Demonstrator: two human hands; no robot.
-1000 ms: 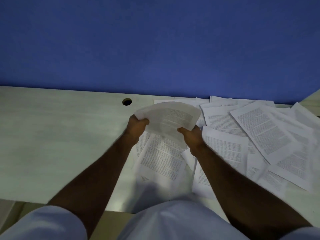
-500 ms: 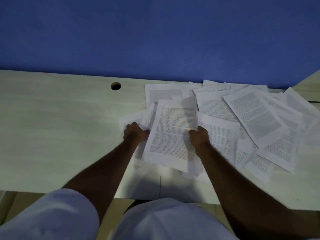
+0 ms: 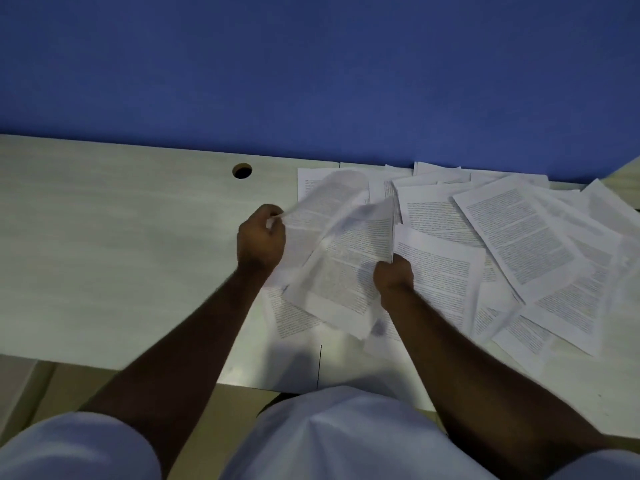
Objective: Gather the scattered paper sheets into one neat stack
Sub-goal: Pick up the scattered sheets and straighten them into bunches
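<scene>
A pale surface carries overlapping printed paper sheets across its right side; a round hole sits far-centre.

Dim bluish light, motion-blurred paper

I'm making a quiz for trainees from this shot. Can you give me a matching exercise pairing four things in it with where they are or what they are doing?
Things:
1. left hand
2. right hand
3. round hole
4. loose sheets

States:
A. spread flat on the desk, overlapping
B. pinches a blurred, curling sheet
C. in the desk top near the blue wall
D. grips the edge of a bundle of pages

Pairs: 1-B, 2-D, 3-C, 4-A
</scene>
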